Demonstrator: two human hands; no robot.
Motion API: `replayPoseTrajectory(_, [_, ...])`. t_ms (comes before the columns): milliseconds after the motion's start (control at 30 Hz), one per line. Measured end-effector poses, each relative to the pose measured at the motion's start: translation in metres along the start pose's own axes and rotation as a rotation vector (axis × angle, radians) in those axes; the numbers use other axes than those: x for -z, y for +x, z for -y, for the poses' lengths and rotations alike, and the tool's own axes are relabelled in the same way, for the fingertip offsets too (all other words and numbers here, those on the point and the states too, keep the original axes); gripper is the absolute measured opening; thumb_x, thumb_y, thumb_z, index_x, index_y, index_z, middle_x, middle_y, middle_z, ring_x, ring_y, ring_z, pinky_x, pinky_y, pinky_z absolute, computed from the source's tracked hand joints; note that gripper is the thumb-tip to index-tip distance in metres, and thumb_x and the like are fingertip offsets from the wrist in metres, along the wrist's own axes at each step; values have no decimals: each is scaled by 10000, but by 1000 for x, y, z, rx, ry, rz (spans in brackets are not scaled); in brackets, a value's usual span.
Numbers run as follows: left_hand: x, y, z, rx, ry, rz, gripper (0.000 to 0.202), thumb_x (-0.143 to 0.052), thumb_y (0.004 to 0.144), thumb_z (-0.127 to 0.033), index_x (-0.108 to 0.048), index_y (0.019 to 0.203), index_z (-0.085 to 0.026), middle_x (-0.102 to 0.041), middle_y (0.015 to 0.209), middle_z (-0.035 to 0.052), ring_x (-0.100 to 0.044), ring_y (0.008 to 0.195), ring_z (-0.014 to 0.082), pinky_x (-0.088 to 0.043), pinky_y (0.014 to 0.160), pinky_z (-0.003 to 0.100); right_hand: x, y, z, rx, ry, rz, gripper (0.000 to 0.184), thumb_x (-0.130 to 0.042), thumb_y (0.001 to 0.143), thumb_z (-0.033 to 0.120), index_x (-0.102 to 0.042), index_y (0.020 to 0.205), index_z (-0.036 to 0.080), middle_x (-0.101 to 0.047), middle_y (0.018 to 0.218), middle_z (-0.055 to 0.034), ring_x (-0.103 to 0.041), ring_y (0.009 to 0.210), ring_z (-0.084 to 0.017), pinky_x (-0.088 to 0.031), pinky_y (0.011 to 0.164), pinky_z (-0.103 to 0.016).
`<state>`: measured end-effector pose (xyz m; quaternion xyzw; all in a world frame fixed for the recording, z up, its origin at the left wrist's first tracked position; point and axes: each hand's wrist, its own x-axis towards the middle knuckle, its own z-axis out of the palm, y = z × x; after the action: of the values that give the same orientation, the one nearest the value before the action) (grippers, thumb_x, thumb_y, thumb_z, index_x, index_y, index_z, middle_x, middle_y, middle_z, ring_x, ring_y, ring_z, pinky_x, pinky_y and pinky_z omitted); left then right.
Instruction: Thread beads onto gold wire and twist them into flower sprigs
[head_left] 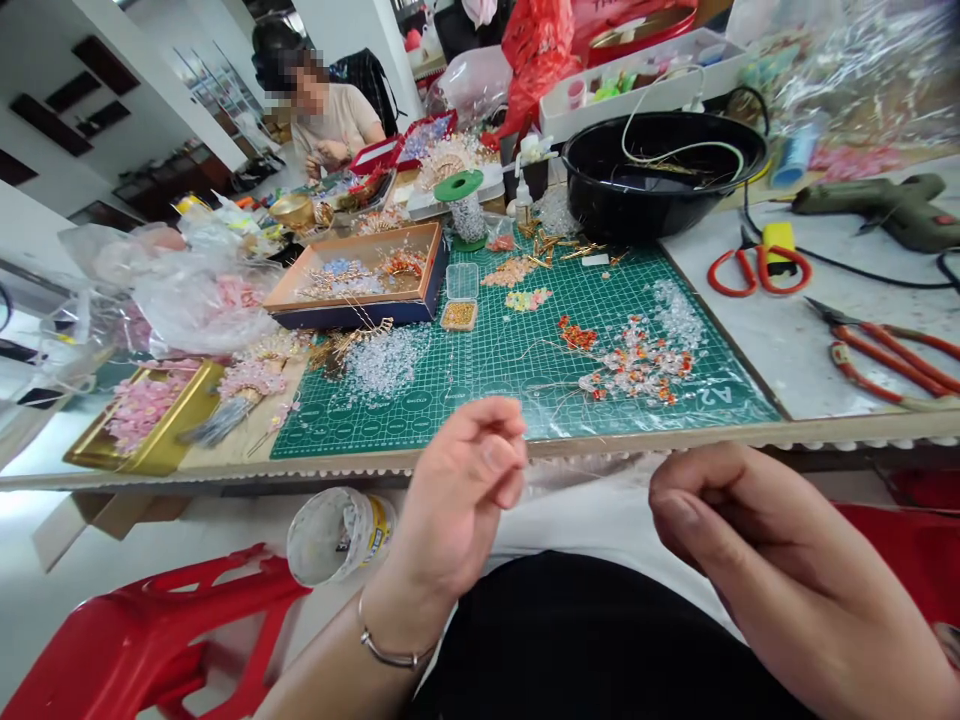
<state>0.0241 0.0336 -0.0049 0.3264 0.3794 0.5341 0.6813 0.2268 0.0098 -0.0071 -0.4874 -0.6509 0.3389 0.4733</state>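
My left hand [466, 490] is raised just in front of the table edge, its thumb and fingertips pinched together. Level with it on the right, my right hand [772, 570] is closed too, thumb pressed against the curled forefinger. Anything in either pinch is too fine or too hidden to make out. Beyond the hands, a bunch of clear and orange beaded sprays [637, 365] on thin wires lies on the green cutting mat [480, 420]. Loose orange beads [576, 332] and clear beads [679, 312] are scattered beside it. A pile of clear beads [382, 362] sits farther left.
Red-handled scissors [757, 272], pliers [892, 350] and a glue gun [881, 208] lie at right, near a black basin [664, 170]. A shallow box [360, 280] and a gold tray [150, 420] stand left. Below are a bucket [337, 535] and red stool [165, 630]. Another person [330, 115] sits behind.
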Motion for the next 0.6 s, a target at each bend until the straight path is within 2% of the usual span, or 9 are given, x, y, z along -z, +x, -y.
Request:
replayPoseTrajectory(67, [0, -2, 8, 218, -54, 55, 341, -869, 743, -269, -761, 1061, -207, -649, 976, 54, -554, 747, 102, -400, 532, 166, -3, -2, -1, -12, 26, -36, 153, -608, 962, 288, -611, 812, 261, -547, 599, 65, -515, 459, -90, -454, 395, -143])
replayPoseTrajectory(133, [-1, -4, 16, 279, -19, 119, 329, -890, 716, -281, -776, 1010, -185, -665, 957, 72, -579, 784, 130, -434, 545, 180, -8, -3, -2, -30, 20, -18, 147, -608, 967, 299, -621, 826, 261, -546, 596, 64, -517, 457, -94, -465, 396, -156])
replayPoseTrajectory(233, [-3, -6, 20, 92, 134, 166, 168, -843, 783, -330, -791, 859, -189, -685, 944, 73, -593, 778, 135, -452, 558, 199, -13, -6, -2, -29, -46, 72, 188, -582, 974, 279, -618, 792, 254, -544, 560, 64, -518, 435, -98, -466, 390, -173])
replayPoseTrajectory(300, [-3, -5, 18, -8, 219, 169, 148, -807, 826, -326, -779, 793, -184, -705, 954, 68, -603, 733, 117, -462, 564, 207, -12, -7, -2, 9, -133, 109, 181, -570, 968, 244, -613, 793, 254, -588, 582, 55, -564, 457, -107, -482, 409, -186])
replayPoseTrajectory(367, [-1, -3, 12, -33, 200, 147, 155, -772, 862, -305, -748, 790, -169, -724, 942, 65, -625, 698, 107, -472, 548, 201, -8, -9, -3, 128, -263, 103, 134, -578, 953, 210, -626, 837, 256, -674, 694, 22, -652, 577, -140, -534, 509, -229])
replayPoseTrajectory(433, [3, -1, 6, -22, 91, 110, 149, -728, 897, -280, -689, 816, -161, -743, 936, 63, -685, 737, 131, -467, 500, 178, -3, -10, -5, 314, -422, 47, 91, -609, 932, 182, -646, 896, 256, -712, 799, -17, -681, 687, -185, -553, 624, -302])
replayPoseTrajectory(500, [5, 2, -3, -12, -18, 83, 151, -668, 934, -264, -620, 832, -164, -752, 896, 57, -734, 790, 166, -449, 441, 152, 1, -14, -7, 483, -558, 6, 106, -638, 916, 153, -656, 945, 253, -714, 805, -34, -669, 695, -207, -544, 678, -350])
replayPoseTrajectory(600, [9, 7, -15, -26, -67, 32, 163, -596, 962, -228, -558, 817, -166, -712, 763, 15, -738, 727, 151, -466, 426, 142, 7, -25, -10, 578, -687, 73, 165, -650, 912, 135, -641, 1037, 241, -731, 758, -23, -678, 644, -214, -549, 676, -363])
